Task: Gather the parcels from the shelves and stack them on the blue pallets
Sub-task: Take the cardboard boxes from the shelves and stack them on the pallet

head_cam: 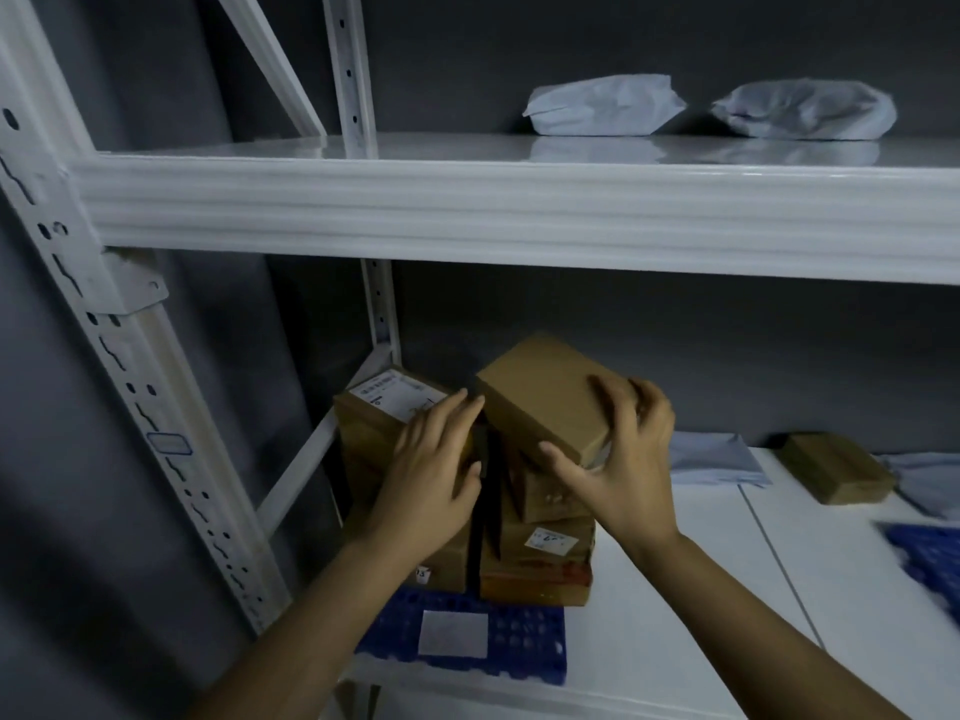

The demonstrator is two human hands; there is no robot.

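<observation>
- Flat plain brown cardboard parcel (540, 397): no label on its visible top face, tilted with the far corner high, atop the right-hand column of a stack of brown cardboard boxes (535, 558).
- Gripped by the right hand (623, 475): fingers (608, 402) curled over the top face, thumb hooked at the near corner.
- Left hand (431, 475): fingers straight and close together, laid on the labelled brown cardboard box (384, 407) topping the left column, tips touching the parcel's left edge.
- Stack standing on a blue plastic grid pallet (524, 641) at the left front corner of the white metal lower shelf (701, 589); white blank card (453, 634) lying on the pallet's front part.
- Label print blurred, unreadable; dark gap between the two columns; left column largely hidden behind the left hand and forearm; contact between parcel and box beneath hidden by the right hand.
- Second blue pallet (930, 558) at the shelf's right, blurred and cut off by the frame.
- Small brown cardboard box (834, 467) toward the lower shelf's back edge; two pale plastic mailer bags (602, 106) on the upper shelf (467, 210).
</observation>
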